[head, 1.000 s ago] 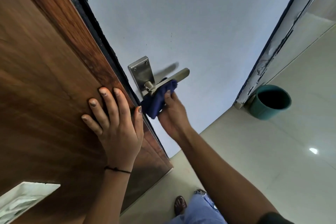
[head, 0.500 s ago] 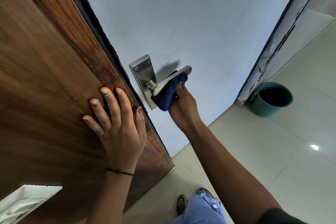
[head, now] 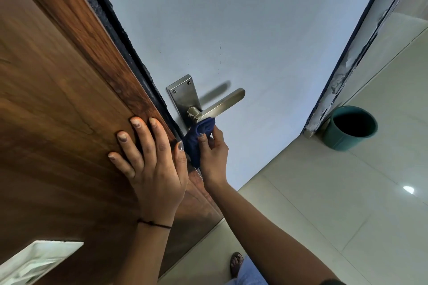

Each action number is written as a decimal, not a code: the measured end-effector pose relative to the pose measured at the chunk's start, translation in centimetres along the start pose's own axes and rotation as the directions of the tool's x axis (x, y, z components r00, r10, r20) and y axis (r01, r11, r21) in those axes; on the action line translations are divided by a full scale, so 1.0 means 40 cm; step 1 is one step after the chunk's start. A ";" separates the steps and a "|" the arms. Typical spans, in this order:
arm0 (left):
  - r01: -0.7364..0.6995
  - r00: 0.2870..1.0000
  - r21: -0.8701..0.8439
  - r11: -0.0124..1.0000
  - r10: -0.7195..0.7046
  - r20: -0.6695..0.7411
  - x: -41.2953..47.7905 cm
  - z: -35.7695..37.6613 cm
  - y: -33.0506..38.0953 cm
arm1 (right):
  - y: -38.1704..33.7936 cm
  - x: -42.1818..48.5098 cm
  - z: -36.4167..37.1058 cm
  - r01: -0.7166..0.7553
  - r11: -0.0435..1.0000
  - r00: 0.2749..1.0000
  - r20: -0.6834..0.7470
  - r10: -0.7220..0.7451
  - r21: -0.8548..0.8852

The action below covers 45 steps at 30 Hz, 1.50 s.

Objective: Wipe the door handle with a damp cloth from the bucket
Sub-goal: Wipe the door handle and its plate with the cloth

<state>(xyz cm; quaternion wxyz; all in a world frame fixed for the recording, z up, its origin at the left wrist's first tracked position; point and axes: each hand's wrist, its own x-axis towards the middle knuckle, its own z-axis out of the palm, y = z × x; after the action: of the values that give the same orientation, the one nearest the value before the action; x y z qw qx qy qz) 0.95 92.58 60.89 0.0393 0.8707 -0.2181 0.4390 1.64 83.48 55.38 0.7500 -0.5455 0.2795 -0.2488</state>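
Pale tiled floor, teal bucket by the frame. Wooden door: left hand flat, fingers spread, empty. Right hand pinches 1 blue cloth against the base of the metal door handle.

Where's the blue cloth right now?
In the head view, the blue cloth is in the right hand, pressed under the door handle near its pivot.
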 end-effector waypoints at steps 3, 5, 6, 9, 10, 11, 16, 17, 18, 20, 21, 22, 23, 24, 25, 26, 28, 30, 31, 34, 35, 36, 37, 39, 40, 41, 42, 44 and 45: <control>0.005 1.000 0.004 1.000 -0.005 0.005 -0.001 -0.002 -0.001 | 0.009 0.015 0.038 0.008 1.000 0.993 -0.120 -0.009 -0.009; 0.004 1.000 0.015 1.000 -0.004 0.006 -0.004 -0.001 -0.003 | 0.007 0.016 0.052 -0.005 1.000 0.986 -0.169 0.008 0.016; 0.003 1.000 0.022 1.000 -0.003 0.006 -0.004 -0.001 -0.004 | 0.006 0.017 0.053 -0.021 0.999 0.982 -0.187 0.025 0.024; 0.006 1.000 0.039 0.999 -0.007 0.012 0.000 -0.002 -0.001 | 0.022 0.031 0.036 -0.080 0.996 0.969 -0.232 0.084 0.028; 0.005 1.000 0.042 0.999 -0.006 0.011 0.000 -0.001 -0.001 | 0.028 0.041 0.026 -0.096 0.995 0.964 -0.245 0.099 0.027; 0.004 1.000 0.047 0.999 -0.004 0.007 -0.001 0.000 -0.001 | 0.027 0.050 0.015 -0.117 0.993 0.957 -0.264 0.121 0.033; 0.003 1.000 0.070 0.998 -0.003 -0.004 -0.002 0.006 0.001 | -0.041 0.084 -0.086 -0.040 0.995 0.896 -0.437 0.076 0.090; 0.005 1.000 0.076 0.997 -0.004 -0.003 -0.001 0.008 0.002 | -0.067 0.081 -0.104 0.021 0.996 0.885 -0.464 0.024 0.091; 0.006 1.000 0.080 0.997 -0.006 -0.004 -0.001 0.009 0.003 | -0.084 0.075 -0.109 0.089 0.992 0.877 -0.479 -0.038 0.085; 0.005 1.000 0.082 0.997 -0.004 -0.007 -0.002 0.011 0.004 | -0.111 0.045 -0.090 0.244 0.970 0.876 -0.431 -0.217 0.009; 0.003 1.000 0.082 0.997 -0.003 -0.008 -0.001 0.011 0.004 | -0.114 0.022 -0.072 0.315 0.947 0.880 -0.358 -0.314 -0.057; 0.003 1.000 0.081 0.997 -0.003 -0.008 -0.002 0.011 0.003 | -0.106 0.000 -0.053 0.368 0.922 0.880 -0.276 -0.386 -0.118; 0.003 1.000 0.076 0.997 -0.003 -0.007 -0.002 0.010 0.002 | -0.097 -0.019 -0.039 0.397 0.904 0.884 -0.197 -0.423 -0.157; 0.003 1.000 0.068 0.998 -0.002 -0.006 -0.003 0.010 0.001 | -0.088 -0.028 -0.033 0.423 0.885 0.882 -0.136 -0.451 -0.193; 0.001 1.000 0.060 0.998 0.000 -0.006 -0.004 0.011 0.001 | -0.083 -0.027 -0.037 0.441 0.871 0.878 -0.099 -0.469 -0.216; -0.002 1.000 0.055 0.998 0.003 -0.007 -0.005 0.011 0.000 | -0.086 -0.015 -0.048 0.447 0.864 0.874 -0.094 -0.477 -0.231; -0.004 1.000 0.054 0.999 0.005 -0.010 -0.005 0.011 -0.002 | -0.099 0.034 -0.079 0.408 0.883 0.879 -0.161 -0.448 -0.230; -0.002 1.000 0.055 0.998 0.003 -0.008 -0.002 0.010 -0.001 | -0.121 0.085 -0.100 0.365 0.908 0.880 -0.243 -0.409 -0.206; -0.002 1.000 0.054 0.999 0.002 -0.005 -0.002 0.009 0.000 | -0.123 0.094 -0.101 0.361 0.910 0.874 -0.266 -0.407 -0.205; -0.005 1.000 0.054 0.999 0.006 -0.005 -0.003 0.010 0.001 | -0.096 0.054 -0.063 0.411 0.876 0.861 -0.208 -0.464 -0.252; -0.006 1.000 0.058 0.998 0.006 -0.007 -0.004 0.011 0.000 | -0.080 0.027 -0.046 0.444 0.852 0.857 -0.148 -0.494 -0.277; -0.006 1.000 0.060 0.998 0.006 -0.010 -0.005 0.012 -0.001 | -0.064 0.004 -0.033 0.485 0.819 0.843 -0.085 -0.531 -0.306; -0.006 1.000 0.061 0.998 0.006 -0.012 -0.006 0.012 -0.002 | -0.052 -0.007 -0.029 0.526 0.781 0.823 -0.033 -0.568 -0.337; -0.007 1.000 0.054 0.999 0.008 -0.019 -0.006 0.013 -0.001 | -0.045 0.017 -0.044 0.558 0.731 0.795 0.001 -0.607 -0.393; -0.009 1.000 0.050 0.999 0.010 -0.022 -0.006 0.013 0.000 | -0.050 0.042 -0.059 0.548 0.724 0.792 -0.019 -0.611 -0.420; -0.011 1.000 0.048 0.999 0.012 -0.024 -0.005 0.014 0.001 | -0.061 0.070 -0.074 0.525 0.724 0.790 -0.060 -0.610 -0.448; -0.010 1.000 0.048 0.999 0.011 -0.025 -0.005 0.014 0.003 | -0.074 0.100 -0.091 0.504 0.721 0.782 -0.105 -0.615 -0.476; -0.008 1.000 0.055 0.998 0.009 -0.020 -0.006 0.015 0.004 | -0.094 0.154 -0.124 0.462 0.715 0.773 -0.157 -0.615 -0.525; -0.006 1.000 0.060 0.998 0.008 -0.018 -0.005 0.015 0.005 | -0.102 0.179 -0.143 0.440 0.712 0.778 -0.163 -0.606 -0.547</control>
<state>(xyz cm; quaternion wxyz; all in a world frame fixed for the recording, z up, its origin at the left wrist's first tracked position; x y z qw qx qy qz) 1.21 92.32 60.35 0.0137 0.8667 -0.2076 0.4535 2.56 73.60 56.80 0.4290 -0.7205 0.2848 -0.4644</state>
